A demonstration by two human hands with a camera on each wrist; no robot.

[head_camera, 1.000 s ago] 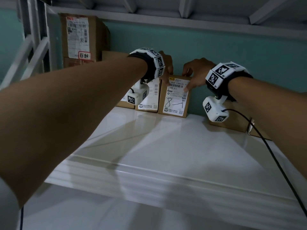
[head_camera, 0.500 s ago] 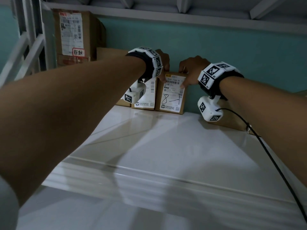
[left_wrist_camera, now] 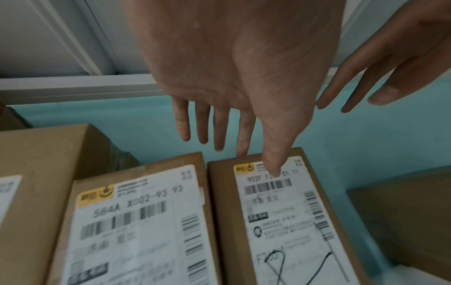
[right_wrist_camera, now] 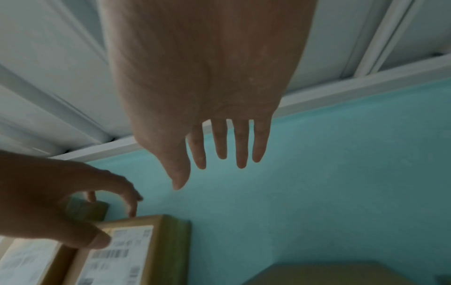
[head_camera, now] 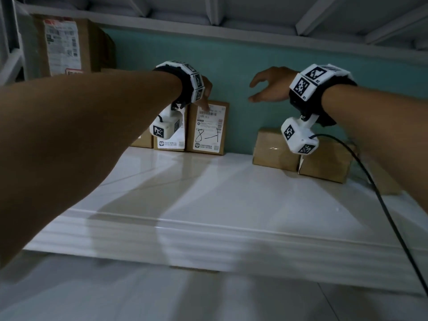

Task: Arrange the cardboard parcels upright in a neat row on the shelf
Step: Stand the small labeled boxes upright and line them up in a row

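Two labelled cardboard parcels stand upright against the teal wall: one marked "8-1" [head_camera: 207, 127] [left_wrist_camera: 280, 221] [right_wrist_camera: 127, 250] and one to its left [head_camera: 170, 140] [left_wrist_camera: 136, 221]. My left hand [head_camera: 205, 93] [left_wrist_camera: 231, 146] [right_wrist_camera: 61, 202] has relaxed fingers, its thumb touching the marked parcel's label and its fingertips at the top edge. Up and to the right, my right hand [head_camera: 268, 86] [right_wrist_camera: 219, 160] hovers before the wall with straight fingers, holding nothing. Two plain parcels [head_camera: 274, 147] [head_camera: 324, 161] lie flat on the white shelf [head_camera: 208, 193] at the right.
A tall labelled box [head_camera: 67, 45] stands at the far left, with another brown parcel [left_wrist_camera: 36, 192] between it and the upright pair. An upper shelf [head_camera: 231, 17] runs close overhead. A black cable [head_camera: 382, 205] trails from my right wrist.
My right hand has let go of the marked parcel's top and moved up and right into the air. My left hand stays at that parcel. The flat parcels at the right have come into view.
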